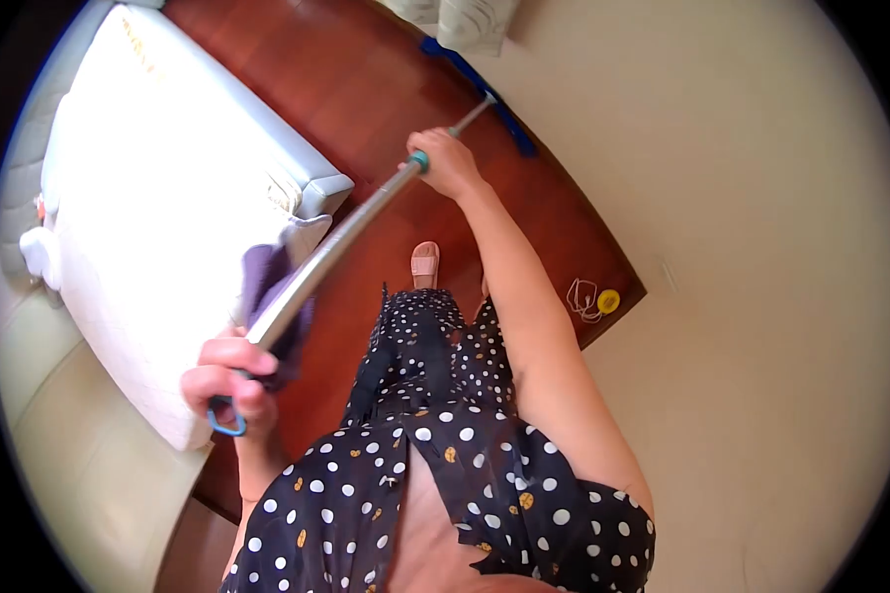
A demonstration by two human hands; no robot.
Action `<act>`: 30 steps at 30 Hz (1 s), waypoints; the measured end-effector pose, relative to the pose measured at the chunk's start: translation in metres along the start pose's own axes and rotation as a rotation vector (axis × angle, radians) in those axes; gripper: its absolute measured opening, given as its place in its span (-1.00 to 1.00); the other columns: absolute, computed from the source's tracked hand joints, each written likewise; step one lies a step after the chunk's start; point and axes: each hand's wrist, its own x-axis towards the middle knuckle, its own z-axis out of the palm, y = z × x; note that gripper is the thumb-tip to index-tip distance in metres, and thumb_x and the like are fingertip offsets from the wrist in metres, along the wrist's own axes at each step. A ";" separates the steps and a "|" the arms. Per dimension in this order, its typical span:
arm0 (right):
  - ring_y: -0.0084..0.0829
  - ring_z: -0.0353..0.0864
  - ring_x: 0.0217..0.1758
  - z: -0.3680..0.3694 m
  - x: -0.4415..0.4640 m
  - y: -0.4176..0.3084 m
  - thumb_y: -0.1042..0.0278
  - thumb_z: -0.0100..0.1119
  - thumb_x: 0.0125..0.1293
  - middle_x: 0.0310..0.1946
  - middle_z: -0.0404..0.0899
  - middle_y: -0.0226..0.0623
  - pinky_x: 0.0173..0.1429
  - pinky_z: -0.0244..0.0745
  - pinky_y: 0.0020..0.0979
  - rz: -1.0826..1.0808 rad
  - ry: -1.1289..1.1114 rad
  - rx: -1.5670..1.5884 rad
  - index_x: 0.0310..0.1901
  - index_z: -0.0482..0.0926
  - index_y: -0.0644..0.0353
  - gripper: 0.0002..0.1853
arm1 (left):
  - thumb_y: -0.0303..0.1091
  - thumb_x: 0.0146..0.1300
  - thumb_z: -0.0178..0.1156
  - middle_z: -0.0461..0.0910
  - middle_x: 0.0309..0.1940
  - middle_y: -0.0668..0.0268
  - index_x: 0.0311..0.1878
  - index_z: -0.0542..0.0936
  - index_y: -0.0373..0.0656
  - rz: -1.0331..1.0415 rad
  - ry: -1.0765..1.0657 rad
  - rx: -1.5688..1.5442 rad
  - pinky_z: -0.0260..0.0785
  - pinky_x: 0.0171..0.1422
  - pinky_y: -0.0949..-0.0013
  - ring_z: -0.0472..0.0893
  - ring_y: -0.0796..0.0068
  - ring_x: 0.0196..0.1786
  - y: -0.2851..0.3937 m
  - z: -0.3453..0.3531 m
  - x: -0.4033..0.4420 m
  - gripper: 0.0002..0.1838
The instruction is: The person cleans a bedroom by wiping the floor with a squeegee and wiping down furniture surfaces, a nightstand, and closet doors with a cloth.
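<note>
A flat mop slants across the view, its silver pole [336,242] running from lower left to upper right. My left hand [232,381] is wrapped round the top end of the pole, where a blue hanging loop [227,420] sticks out. Farther down, by a teal collar, my right hand [445,163] grips the pole with the arm stretched out. The blue mop head [509,124] lies on the red-brown wooden floor [366,89] along the wall. A dark purple cloth [267,277] shows behind the pole near my left hand; whether that hand holds it I cannot tell.
To the left stands a bed with a white mattress [168,198] and a pale padded headboard [54,395]. A white cable with a yellow round piece [608,300] lies in the floor corner by the beige wall [752,247]. Patterned fabric [470,25] hangs at the top.
</note>
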 end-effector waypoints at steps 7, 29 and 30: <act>-0.14 0.41 -0.20 -0.007 -0.160 0.029 0.19 0.33 -0.02 -0.42 0.46 -0.26 -0.16 0.34 -0.22 0.429 0.007 0.073 -0.45 0.39 0.12 -0.70 | -0.53 0.04 0.23 0.54 -0.56 0.22 -0.46 0.38 -0.15 -0.172 -0.326 -0.242 0.39 -0.39 0.42 0.53 0.41 -0.49 -0.032 0.052 -0.007 -0.82; -0.22 0.25 0.24 0.069 0.010 0.024 0.33 -0.14 0.29 0.19 0.20 -0.27 0.15 0.27 0.08 0.317 -0.134 -0.399 -0.05 0.44 0.13 -0.76 | -0.68 -0.06 0.28 0.48 -0.45 0.26 -0.37 0.31 -0.13 -0.302 -0.157 0.109 0.37 -0.32 0.48 0.50 0.51 -0.40 -0.031 0.052 -0.066 -0.66; -0.20 0.32 0.20 0.041 0.010 0.019 0.26 -0.10 0.28 0.14 0.28 -0.21 0.14 0.29 0.09 0.541 -0.103 0.058 0.06 0.35 0.17 -0.66 | -0.67 -0.04 0.28 0.48 -0.45 0.25 -0.36 0.31 -0.13 -0.241 -0.094 0.130 0.37 -0.32 0.49 0.51 0.49 -0.41 -0.036 0.070 -0.065 -0.67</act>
